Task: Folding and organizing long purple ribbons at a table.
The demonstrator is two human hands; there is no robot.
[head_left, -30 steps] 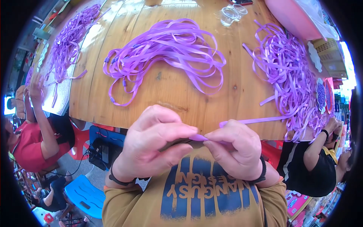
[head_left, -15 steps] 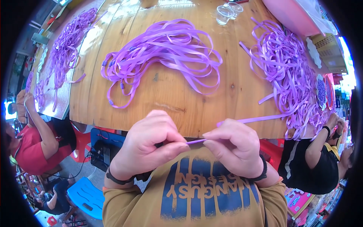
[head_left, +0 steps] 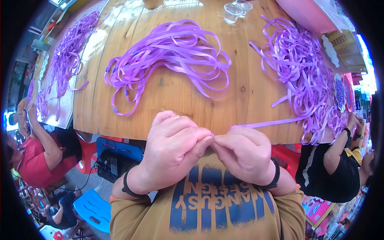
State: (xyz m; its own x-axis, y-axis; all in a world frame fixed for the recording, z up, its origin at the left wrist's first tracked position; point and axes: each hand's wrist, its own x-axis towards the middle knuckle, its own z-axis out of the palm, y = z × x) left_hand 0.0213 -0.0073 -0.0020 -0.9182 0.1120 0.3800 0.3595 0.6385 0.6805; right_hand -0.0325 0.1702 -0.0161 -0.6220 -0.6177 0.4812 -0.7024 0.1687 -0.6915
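Most of the action's kinda blocked here tbh. Just a sliver of purple ribbon (head_left: 272, 123) is left showing at center, where the fingertips of the left hand (head_left: 172, 152) and right hand (head_left: 246, 154) are brought together. It's pinched between thumb and forefinger on both sides, with the other fingers curled in; whether a fold or an end is held can't be made out. The ribbon, flat and satiny, is hidden behind the right knuckles, then stretched toward a tangled heap (head_left: 304, 68) at right. Individual strands in there can't really be followed.

Smooth loops are gathered in a curved bundle (head_left: 168, 56) at upper center, with small darker bits that are hard to identify, on a glossy wood-grain table (head_left: 160, 116). 2 clear cups (head_left: 232, 14) are seen up top, and a pink basin (head_left: 308, 16) is cut off at upper right.
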